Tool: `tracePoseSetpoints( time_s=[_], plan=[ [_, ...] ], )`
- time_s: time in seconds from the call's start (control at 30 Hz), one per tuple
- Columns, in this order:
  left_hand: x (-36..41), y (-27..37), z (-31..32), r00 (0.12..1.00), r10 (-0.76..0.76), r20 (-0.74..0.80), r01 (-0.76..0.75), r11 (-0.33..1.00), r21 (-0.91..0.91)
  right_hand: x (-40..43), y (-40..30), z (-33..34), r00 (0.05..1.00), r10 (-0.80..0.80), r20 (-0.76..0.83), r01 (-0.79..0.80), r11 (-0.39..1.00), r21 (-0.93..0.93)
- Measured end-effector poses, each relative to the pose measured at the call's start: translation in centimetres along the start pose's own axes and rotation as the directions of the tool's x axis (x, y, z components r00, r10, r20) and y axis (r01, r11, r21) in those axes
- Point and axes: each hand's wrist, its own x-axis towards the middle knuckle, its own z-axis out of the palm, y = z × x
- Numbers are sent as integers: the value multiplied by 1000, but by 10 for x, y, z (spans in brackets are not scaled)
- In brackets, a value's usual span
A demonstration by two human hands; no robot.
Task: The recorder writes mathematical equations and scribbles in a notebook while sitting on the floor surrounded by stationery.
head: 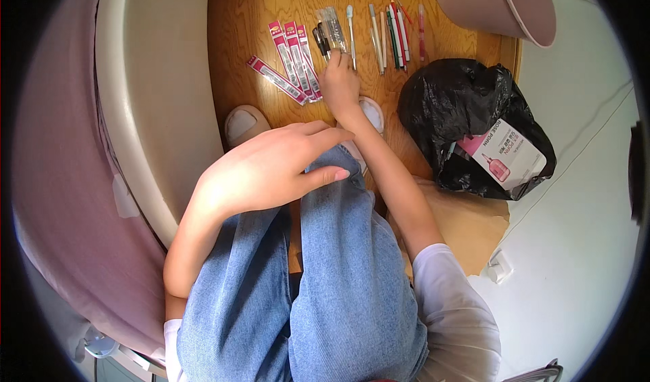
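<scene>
My right hand (340, 85) reaches down to the wooden floor, its fingertips at the lower ends of a bundle of clear-barrelled pens (334, 29). Whether the fingers grip them is hidden. Black-capped pens (321, 40) lie against the bundle's left side. Over my knee, my left hand (264, 171) holds nothing, thumb apart from the fingers, which extend toward my right wrist. Several slim pink-and-clear packets (297, 59) with barcodes fan out left of the pens. Just right of the bundle is a light blue and white pen-like stick (351, 31).
Several pencils and pens (398, 36) lie farther right, beside a pink pen (421, 31). A mauve bin (482, 6) stands top right. Below it sits a black plastic bag (447, 107) holding a printed box (513, 156), near brown paper (457, 224). A beige panel (157, 77) borders the left.
</scene>
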Motion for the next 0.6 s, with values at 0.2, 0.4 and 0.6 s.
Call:
tracePoseSetpoints(
  time_s=[0.2, 0.4, 0.6],
  plan=[
    [1, 2, -1, 999, -43, -3, 43, 999, -23, -2, 2, 0, 996, -83, 35, 84, 995, -44],
    [2, 2, 0, 998, -59, -23, 59, 998, -29, 5, -3, -2, 993, -90, 82, 91, 996, -11],
    [3, 2, 0, 998, -56, -34, 55, 998, -18, 7, -10, 2, 997, -68, 45, 70, 997, -45]
  ],
)
